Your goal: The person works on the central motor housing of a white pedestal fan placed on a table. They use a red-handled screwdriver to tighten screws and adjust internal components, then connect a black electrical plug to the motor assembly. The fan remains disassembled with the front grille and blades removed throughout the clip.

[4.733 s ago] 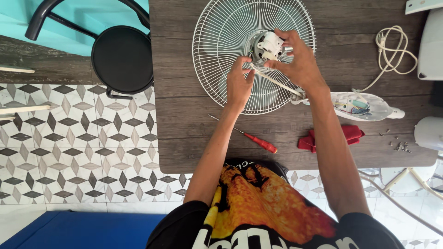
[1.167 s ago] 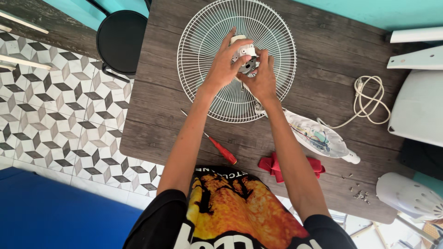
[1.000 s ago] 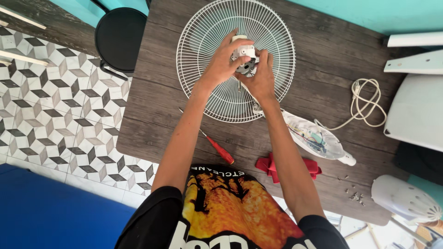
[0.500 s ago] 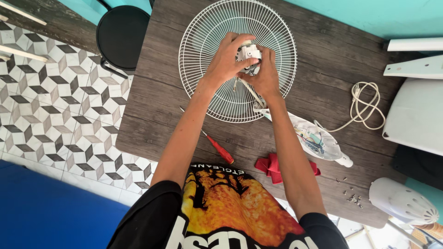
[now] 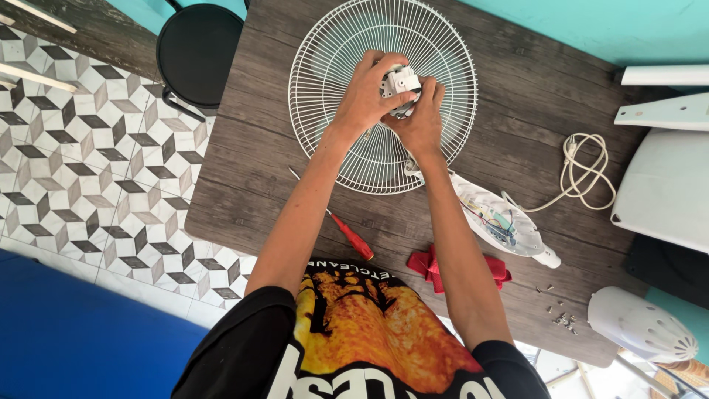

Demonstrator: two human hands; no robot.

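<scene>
1. Both hands meet over the middle of the round white fan guard (image 5: 347, 81), which lies flat on the dark wooden tabletop (image 5: 258, 185).
2. The left hand (image 5: 367, 96) curls over a small white and grey motor unit (image 5: 399, 81) from one side; its fingers (image 5: 378, 63) are closed around the housing.
3. The right hand (image 5: 422, 122) cups the same unit from below and from the other side, fingers (image 5: 436, 94) wrapped narrow against it. The unit sits between the two sets of fingers, at the hub of the guard.
4. Judged from this grip, the step in hand is working the motor unit at the centre of the guard: seating it, turning it or freeing it. Which of these cannot be told, since the fingers hide the joint.
5. Towards the person from the fingers, a red-handled screwdriver (image 5: 351, 236) lies untouched on the tabletop, and a red cloth (image 5: 428, 266) lies beside the right forearm.
6. An opened white housing with exposed wiring (image 5: 498, 222) lies to the right of the fingers, with a coiled white cord (image 5: 587, 174) beyond it and loose screws (image 5: 561, 318) near the tabletop's edge.
7. The next move likely calls for a firm hold by one hand while the other adjusts, keeping the unit square to the hub.
</scene>
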